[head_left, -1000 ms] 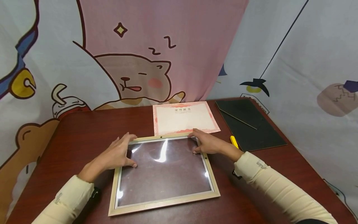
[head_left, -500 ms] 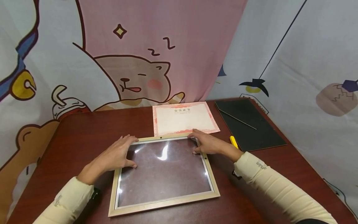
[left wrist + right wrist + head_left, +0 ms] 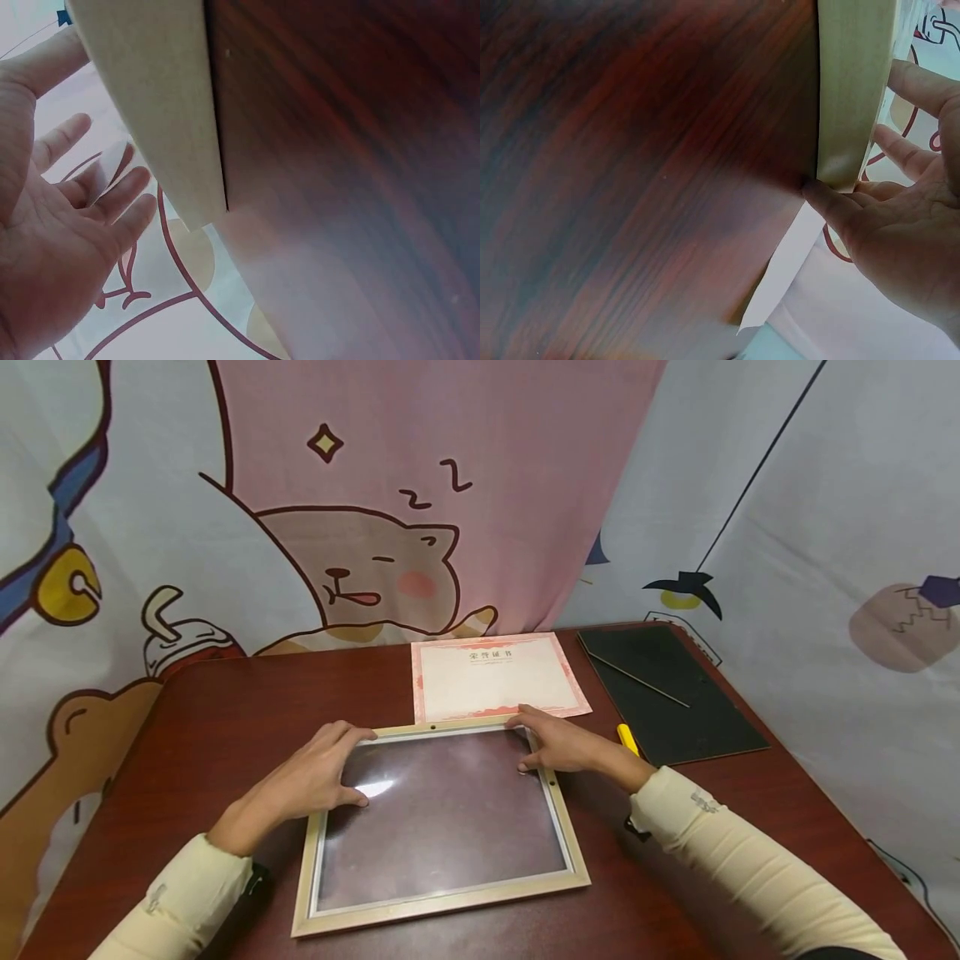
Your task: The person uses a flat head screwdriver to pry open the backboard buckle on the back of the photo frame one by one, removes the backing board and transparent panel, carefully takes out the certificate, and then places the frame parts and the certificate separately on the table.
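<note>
A pale wooden picture frame [image 3: 442, 906] lies flat on the dark red table, with a clear glossy sheet [image 3: 442, 827] inside its border. My left hand [image 3: 318, 772] is over the frame's far left corner, its thumb on the sheet. In the left wrist view the fingers [image 3: 124, 187] are spread and apart from the frame's side. At the far right corner, my right hand [image 3: 555, 742] rests with its thumb on the sheet. The right wrist view shows one fingertip [image 3: 814, 191] at the frame's lower corner and the other fingers spread beside it.
A pink-bordered certificate [image 3: 495, 681] lies just behind the frame. To the right is a dark backing board [image 3: 675, 710] with a thin stick [image 3: 637, 678] on it. A yellow object [image 3: 627, 737] sits by its near edge. A printed curtain [image 3: 375, 568] hangs behind the table.
The bright reflections on the clear sheet have shifted and shrunk; one now shows near my left thumb. The left fingers have slid slightly right along the frame's far edge. My right hand has barely moved.
</note>
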The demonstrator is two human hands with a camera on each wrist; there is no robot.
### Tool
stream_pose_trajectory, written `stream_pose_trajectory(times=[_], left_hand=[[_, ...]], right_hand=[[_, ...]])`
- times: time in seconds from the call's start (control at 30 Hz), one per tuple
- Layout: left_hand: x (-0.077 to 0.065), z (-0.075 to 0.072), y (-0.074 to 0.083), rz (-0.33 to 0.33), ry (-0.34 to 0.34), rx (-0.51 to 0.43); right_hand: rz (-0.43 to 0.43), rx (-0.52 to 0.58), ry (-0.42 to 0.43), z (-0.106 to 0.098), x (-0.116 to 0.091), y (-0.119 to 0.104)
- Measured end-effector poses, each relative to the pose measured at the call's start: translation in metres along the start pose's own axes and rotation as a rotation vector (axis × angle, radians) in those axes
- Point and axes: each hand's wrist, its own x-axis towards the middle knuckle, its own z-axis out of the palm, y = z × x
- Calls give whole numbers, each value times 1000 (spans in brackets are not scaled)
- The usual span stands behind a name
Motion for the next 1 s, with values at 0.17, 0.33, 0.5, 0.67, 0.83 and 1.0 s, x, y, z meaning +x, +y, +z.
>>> stream_pose_trajectory(times=[0.17,0.33,0.5,0.67,0.83,1.0], left_hand=[[0,2,-1,5,22,9],[1,4,-3,5,32,2],[2,6,-5,31,90,-44],[2,8,-7,61,141,-49],[3,9,-7,42,152,-28],[3,9,-7,34,164,-2]], right_hand=[[-23,25,7,0,0,1],[-46,37,12,0,0,2],[-24,44,21,-1,-2,0],[43,62,30,-1,-3,-1],[57,75,33,-1,-2,1],[33,64,58,0,-2,1]])
